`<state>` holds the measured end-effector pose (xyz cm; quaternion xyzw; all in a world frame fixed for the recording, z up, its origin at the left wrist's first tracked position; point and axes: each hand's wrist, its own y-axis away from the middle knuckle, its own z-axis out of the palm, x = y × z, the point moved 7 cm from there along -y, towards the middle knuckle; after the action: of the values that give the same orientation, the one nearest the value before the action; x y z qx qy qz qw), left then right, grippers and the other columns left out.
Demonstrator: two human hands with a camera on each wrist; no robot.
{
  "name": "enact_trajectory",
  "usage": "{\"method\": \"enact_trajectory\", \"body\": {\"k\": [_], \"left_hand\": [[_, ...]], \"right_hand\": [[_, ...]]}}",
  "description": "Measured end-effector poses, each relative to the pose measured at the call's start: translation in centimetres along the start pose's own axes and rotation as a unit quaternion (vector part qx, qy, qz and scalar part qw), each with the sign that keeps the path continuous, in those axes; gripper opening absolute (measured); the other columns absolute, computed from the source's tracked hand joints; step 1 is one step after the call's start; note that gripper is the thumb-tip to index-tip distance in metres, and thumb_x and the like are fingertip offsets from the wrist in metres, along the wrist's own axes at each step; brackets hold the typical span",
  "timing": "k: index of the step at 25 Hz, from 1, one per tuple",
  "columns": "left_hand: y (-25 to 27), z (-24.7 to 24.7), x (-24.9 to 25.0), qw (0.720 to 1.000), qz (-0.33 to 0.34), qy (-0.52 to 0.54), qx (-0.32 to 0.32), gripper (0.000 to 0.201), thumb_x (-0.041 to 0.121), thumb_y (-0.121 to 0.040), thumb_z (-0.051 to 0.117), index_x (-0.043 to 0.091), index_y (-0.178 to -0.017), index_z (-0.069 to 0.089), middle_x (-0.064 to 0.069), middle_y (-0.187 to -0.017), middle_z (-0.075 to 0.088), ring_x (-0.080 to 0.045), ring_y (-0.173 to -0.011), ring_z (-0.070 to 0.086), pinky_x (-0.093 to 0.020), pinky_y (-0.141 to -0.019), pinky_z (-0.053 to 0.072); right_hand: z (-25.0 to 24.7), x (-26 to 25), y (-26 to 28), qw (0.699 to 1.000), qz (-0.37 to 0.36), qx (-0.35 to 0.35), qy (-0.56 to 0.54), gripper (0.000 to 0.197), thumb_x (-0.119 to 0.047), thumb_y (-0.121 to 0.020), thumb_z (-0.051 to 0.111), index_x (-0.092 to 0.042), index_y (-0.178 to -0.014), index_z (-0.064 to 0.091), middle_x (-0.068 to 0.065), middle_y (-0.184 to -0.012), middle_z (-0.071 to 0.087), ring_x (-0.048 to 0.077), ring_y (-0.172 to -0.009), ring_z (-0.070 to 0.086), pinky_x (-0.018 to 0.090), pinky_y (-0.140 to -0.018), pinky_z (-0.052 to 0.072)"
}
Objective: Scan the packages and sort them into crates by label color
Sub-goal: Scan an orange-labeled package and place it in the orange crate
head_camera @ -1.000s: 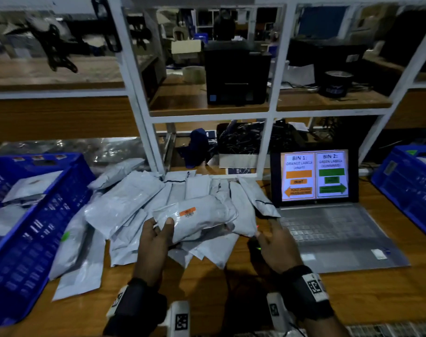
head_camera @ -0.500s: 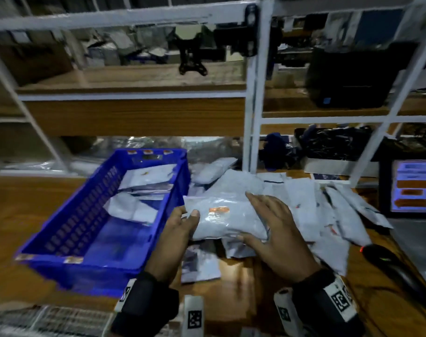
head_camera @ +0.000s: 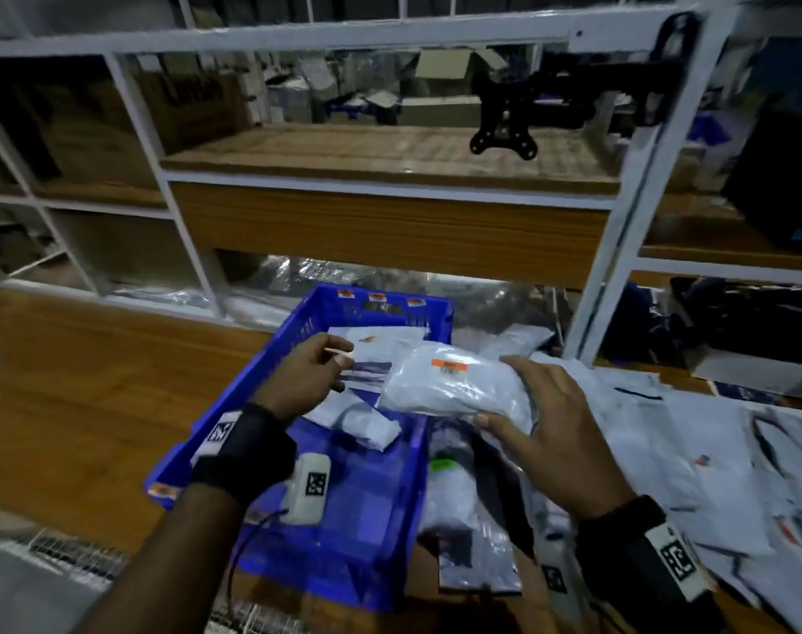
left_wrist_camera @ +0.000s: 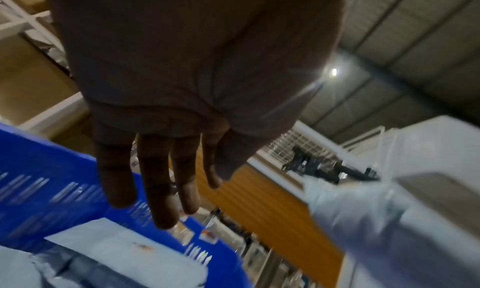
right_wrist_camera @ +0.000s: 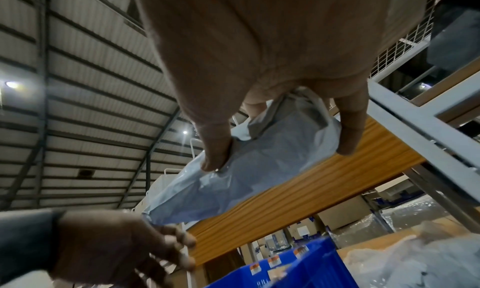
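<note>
Now an orange-labelled package (head_camera: pixel 454 382) is held over the blue crate's (head_camera: pixel 298 334) right wall.
Gripped by the right hand (head_camera: pixel 554 432), left hand (head_camera: pixel 305 382) loose and empty; it should be carried further left, then released.

crate (head_camera: pixel 390 519) left of package pile (head_camera: pixel 710 450) | both on table (head_camera: pixel 69 404)

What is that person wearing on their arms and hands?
No gloves: both hands are bare. The left hand has a black band round its wrist, with a white square-patterned tag and a small white box bearing another tag; a thin black cable hangs below. The right hand has a matching black wristband with a similar white tag.
</note>
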<state>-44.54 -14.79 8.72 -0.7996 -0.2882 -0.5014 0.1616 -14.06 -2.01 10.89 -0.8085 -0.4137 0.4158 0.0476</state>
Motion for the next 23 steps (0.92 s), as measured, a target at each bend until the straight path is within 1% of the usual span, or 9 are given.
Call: {"method": "enact_trajectory", "body": {"k": [2, 5, 8, 12, 16, 17, 19, 21, 23], "left_hand": [[-3.6, 0.4, -2.9, 0.99, -0.018, -0.129, -0.048, 0.012, 0.012, -0.102, 0.064, 0.023, -0.107, 0.062, -0.007, -0.11, 0.073, -0.027, -0.092, 0.069, -0.036, -0.08, 0.057], [-7.2, 3.8, -7.4, 0.915, -0.023, -0.365, -0.171, 0.043, 0.023, -0.092, 0.077, 0.021, -0.132, 0.061, -0.002, -0.134, 0.067, -0.024, -0.122, 0.064, -0.03, -0.101, 0.048], [-9.3, 7.6, -11.3, 0.869, -0.009, -0.427, -0.25, 0.05, 0.027, -0.095, 0.074, 0.017, -0.142, 0.058, -0.012, -0.146, 0.059, -0.031, -0.134, 0.057, -0.032, -0.106, 0.042], [-11.9, 10.7, -16.3, 0.819, 0.048, -0.505, -0.267, 0.057, 0.031, -0.099, 0.067, 0.015, -0.15, 0.046, -0.019, -0.149, 0.049, -0.04, -0.141, 0.044, -0.054, -0.114, 0.037], [-14.1, 11.2, -18.3, 0.782, 0.101, -0.548, -0.28, 0.045, 0.039, -0.099, 0.059, 0.012, -0.135, 0.063, -0.018, -0.136, 0.064, -0.039, -0.129, 0.059, -0.046, -0.107, 0.048], [-15.3, 10.4, -18.7, 0.798, 0.119, -0.533, -0.255, 0.05, 0.045, -0.092, 0.063, 0.015, -0.131, 0.068, -0.014, -0.132, 0.068, -0.036, -0.126, 0.063, -0.043, -0.104, 0.052], [-15.9, 9.3, -17.7, 0.865, 0.069, -0.428, -0.252, 0.06, 0.054, -0.083, 0.067, 0.02, -0.133, 0.069, -0.008, -0.132, 0.07, -0.032, -0.125, 0.066, -0.036, -0.099, 0.054], [-16.0, 7.2, -15.1, 0.918, -0.011, -0.275, -0.285, 0.069, 0.059, -0.086, 0.066, 0.025, -0.145, 0.059, -0.007, -0.143, 0.064, -0.031, -0.133, 0.06, -0.034, -0.105, 0.05], [-16.5, 4.7, -11.2, 0.944, -0.029, -0.165, -0.284, 0.068, 0.06, -0.09, 0.066, 0.022, -0.146, 0.057, -0.006, -0.144, 0.062, -0.028, -0.131, 0.059, -0.029, -0.101, 0.046]], "right_hand": [[0.7, -0.4, -2.3, 1.0, 0.002, 0.004, 0.002, 0.064, -0.055, -0.085, 0.075, -0.039, -0.141, 0.048, -0.008, -0.128, 0.054, 0.015, -0.121, 0.049, 0.031, -0.099, 0.04], [2.0, -1.2, -5.1, 1.0, 0.018, -0.002, 0.009, 0.065, -0.054, -0.084, 0.075, -0.04, -0.141, 0.048, -0.01, -0.131, 0.052, 0.012, -0.123, 0.046, 0.03, -0.098, 0.039], [3.2, -1.8, -6.9, 0.999, 0.033, -0.007, 0.02, 0.063, -0.057, -0.083, 0.074, -0.044, -0.139, 0.047, -0.013, -0.126, 0.05, 0.012, -0.122, 0.046, 0.03, -0.096, 0.038], [5.5, -2.7, -9.0, 0.996, 0.067, -0.018, 0.055, 0.066, -0.063, -0.082, 0.071, -0.045, -0.141, 0.047, -0.012, -0.126, 0.053, 0.011, -0.12, 0.049, 0.033, -0.098, 0.043], [7.3, -4.3, -9.8, 0.992, 0.104, -0.005, 0.073, 0.065, -0.067, -0.081, 0.068, -0.047, -0.14, 0.048, -0.015, -0.13, 0.053, 0.007, -0.122, 0.048, 0.033, -0.099, 0.043], [7.9, -5.0, -10.3, 0.99, 0.114, 0.006, 0.078, 0.061, -0.067, -0.081, 0.068, -0.05, -0.135, 0.047, -0.015, -0.129, 0.053, 0.007, -0.122, 0.048, 0.033, -0.099, 0.043], [7.7, -5.6, -10.5, 0.986, 0.137, 0.017, 0.093, 0.058, -0.068, -0.08, 0.068, -0.054, -0.131, 0.044, -0.014, -0.127, 0.054, 0.01, -0.12, 0.049, 0.036, -0.098, 0.044], [7.5, -5.9, -10.5, 0.975, 0.172, 0.028, 0.139, 0.062, -0.07, -0.081, 0.066, -0.048, -0.135, 0.046, -0.011, -0.129, 0.055, 0.015, -0.122, 0.05, 0.046, -0.101, 0.046], [7.3, -6.3, -9.8, 0.961, 0.204, 0.031, 0.187, 0.063, -0.071, -0.081, 0.065, -0.046, -0.136, 0.046, -0.009, -0.129, 0.058, 0.019, -0.119, 0.053, 0.051, -0.099, 0.047]]}}
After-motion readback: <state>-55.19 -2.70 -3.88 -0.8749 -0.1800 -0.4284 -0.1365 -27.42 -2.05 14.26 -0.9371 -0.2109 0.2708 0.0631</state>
